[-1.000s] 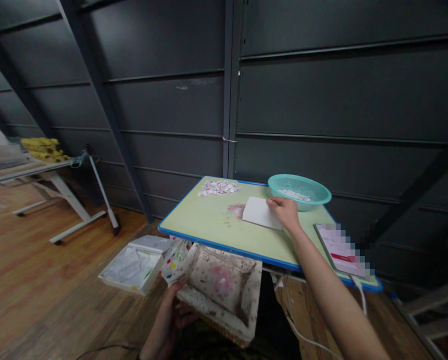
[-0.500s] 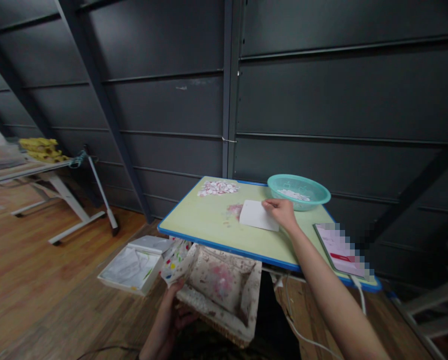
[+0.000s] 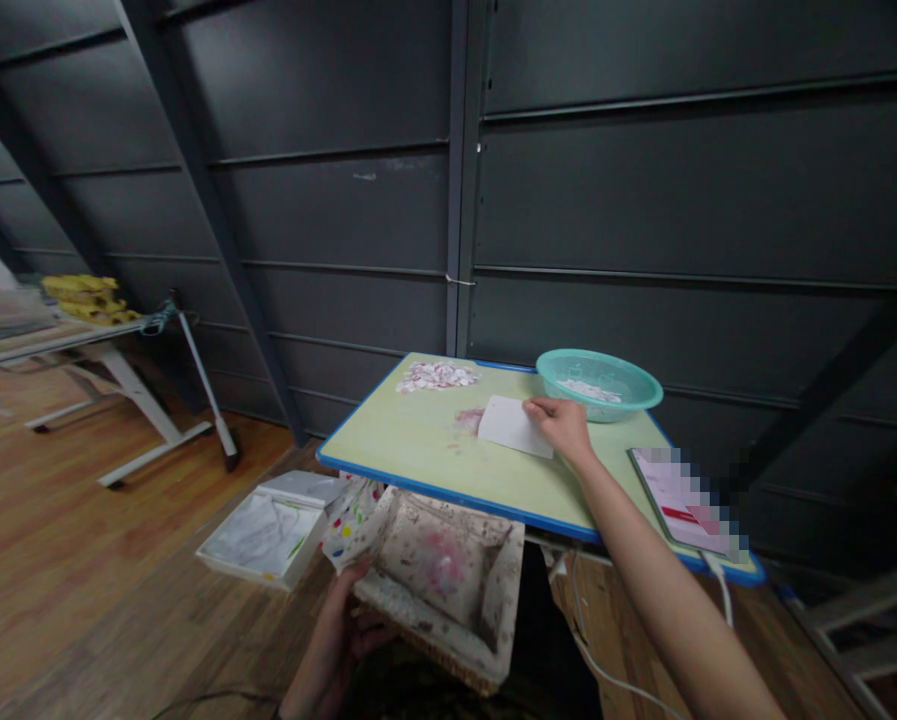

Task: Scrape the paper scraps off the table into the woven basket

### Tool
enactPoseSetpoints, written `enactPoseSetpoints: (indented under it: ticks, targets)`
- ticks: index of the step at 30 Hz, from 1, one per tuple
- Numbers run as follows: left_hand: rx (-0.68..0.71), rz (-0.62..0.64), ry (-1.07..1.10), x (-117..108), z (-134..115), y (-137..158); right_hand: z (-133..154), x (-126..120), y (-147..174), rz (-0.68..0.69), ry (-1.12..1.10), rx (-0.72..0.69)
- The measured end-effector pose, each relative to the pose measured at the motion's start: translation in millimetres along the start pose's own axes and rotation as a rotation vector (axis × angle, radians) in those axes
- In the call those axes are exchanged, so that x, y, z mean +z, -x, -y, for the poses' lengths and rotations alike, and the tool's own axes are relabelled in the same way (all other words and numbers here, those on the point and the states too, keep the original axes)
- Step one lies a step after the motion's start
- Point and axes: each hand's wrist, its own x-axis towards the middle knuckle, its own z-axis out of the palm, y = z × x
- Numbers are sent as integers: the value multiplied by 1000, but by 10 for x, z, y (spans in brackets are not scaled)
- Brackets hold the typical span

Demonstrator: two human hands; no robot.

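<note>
My right hand (image 3: 562, 425) pinches the right edge of a white card (image 3: 514, 428), tilted low over the pale green table. Left of the card, a reddish-brown smear of powder or fine bits (image 3: 468, 421) lies on the tabletop. Down at the table's front edge, my left hand (image 3: 353, 610) grips the left side of a stained, cloth-lined basket (image 3: 448, 555), tilted with its hollow up and pink residue inside. The hand's fingers partly disappear under the basket. Behind my right hand stands a turquoise plastic basin (image 3: 628, 390) with small white pieces in it.
A heap of small white and red pieces (image 3: 437, 376) lies at the table's (image 3: 373, 430) far left. A tablet (image 3: 677, 500) with a white cable rests at the right edge. On the floor sits an open white box (image 3: 264, 540). Dark panels (image 3: 328, 200) rise behind.
The card in my right hand has shifted slightly left and its near corner has swung. My left hand and the basket stay where they were.
</note>
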Motion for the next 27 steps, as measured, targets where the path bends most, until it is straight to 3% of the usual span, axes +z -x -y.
enactPoseSetpoints:
  ticks: [14, 27]
  targets:
    - [-2, 2, 14, -1, 2, 3, 54, 46, 49, 117, -177, -59]
    - [-44, 27, 23, -35, 40, -64, 150, 68, 76, 236, -382, 11]
